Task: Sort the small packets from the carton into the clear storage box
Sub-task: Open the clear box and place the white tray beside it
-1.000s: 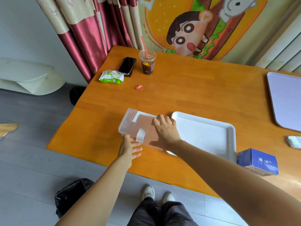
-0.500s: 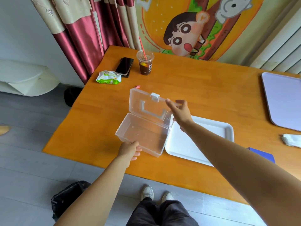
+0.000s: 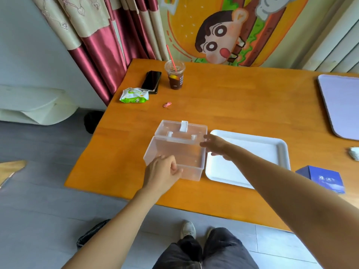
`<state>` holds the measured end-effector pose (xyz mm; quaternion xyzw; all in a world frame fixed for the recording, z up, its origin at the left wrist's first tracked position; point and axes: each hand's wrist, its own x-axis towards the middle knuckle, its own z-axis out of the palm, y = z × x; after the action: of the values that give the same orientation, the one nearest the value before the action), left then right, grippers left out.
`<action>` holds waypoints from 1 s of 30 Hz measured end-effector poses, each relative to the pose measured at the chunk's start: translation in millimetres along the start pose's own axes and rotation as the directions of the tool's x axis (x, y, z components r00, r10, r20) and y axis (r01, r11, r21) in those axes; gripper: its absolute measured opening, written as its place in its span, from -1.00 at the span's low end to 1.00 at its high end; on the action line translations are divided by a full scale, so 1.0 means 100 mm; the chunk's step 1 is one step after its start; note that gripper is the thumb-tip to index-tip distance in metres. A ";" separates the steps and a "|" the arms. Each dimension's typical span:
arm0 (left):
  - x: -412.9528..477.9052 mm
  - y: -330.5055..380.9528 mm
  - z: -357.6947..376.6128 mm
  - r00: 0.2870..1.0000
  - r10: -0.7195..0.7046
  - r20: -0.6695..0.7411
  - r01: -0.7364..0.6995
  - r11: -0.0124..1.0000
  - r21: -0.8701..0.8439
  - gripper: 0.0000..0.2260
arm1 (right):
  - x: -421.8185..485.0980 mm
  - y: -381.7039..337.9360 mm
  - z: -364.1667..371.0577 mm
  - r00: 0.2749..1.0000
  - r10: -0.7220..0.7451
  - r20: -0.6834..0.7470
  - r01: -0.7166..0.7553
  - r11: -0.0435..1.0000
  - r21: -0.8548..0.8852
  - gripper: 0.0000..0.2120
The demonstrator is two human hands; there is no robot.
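Our left hand (image 3: 162, 172) grips the near wall of the open clear box (image 3: 180, 152); our right hand (image 3: 215, 147) hovers loose-fingered just beside its right wall, holding nothing.

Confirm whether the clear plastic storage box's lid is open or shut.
Open: the clear plastic storage box has its lid swung back behind it, interior exposed.

Below our left hand (image 3: 161, 171) and right hand (image 3: 215, 146), we wear dark grey, creased trousers (image 3: 204, 253) and 2 pale off-white sneakers (image 3: 187, 230) with rounded toes. Behind the 2 hands, both our forearms (image 3: 108, 230) are bare.
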<state>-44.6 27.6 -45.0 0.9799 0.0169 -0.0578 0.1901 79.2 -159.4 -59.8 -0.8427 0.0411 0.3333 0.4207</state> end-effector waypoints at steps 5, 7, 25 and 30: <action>0.18 0.38 0.14 0.980 0.139 0.139 -0.169 0.958 0.233 -0.69 | -0.35 0.12 -0.28 0.996 -0.036 0.077 0.037 0.999 -0.008 -0.70; 0.23 0.49 0.14 0.984 0.091 0.156 -0.129 0.958 0.256 -0.70 | -0.48 0.21 -0.48 0.995 -0.046 0.093 0.048 0.999 -0.018 -0.72; 0.43 1.59 1.15 0.710 0.152 0.687 -0.397 0.893 0.213 -0.47 | -1.22 2.18 -1.79 0.920 0.165 -0.356 -0.379 0.613 -0.693 -0.14; 0.51 1.49 1.15 0.750 0.116 0.651 -0.213 0.975 0.071 -0.51 | -1.17 2.15 -2.03 0.825 -0.031 -0.565 -0.341 0.770 -0.539 -0.32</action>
<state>1.8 -153.1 -102.0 0.9092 -0.1397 -0.3737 0.1193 20.0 -472.1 -50.6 -0.9848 0.1197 0.1102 0.0610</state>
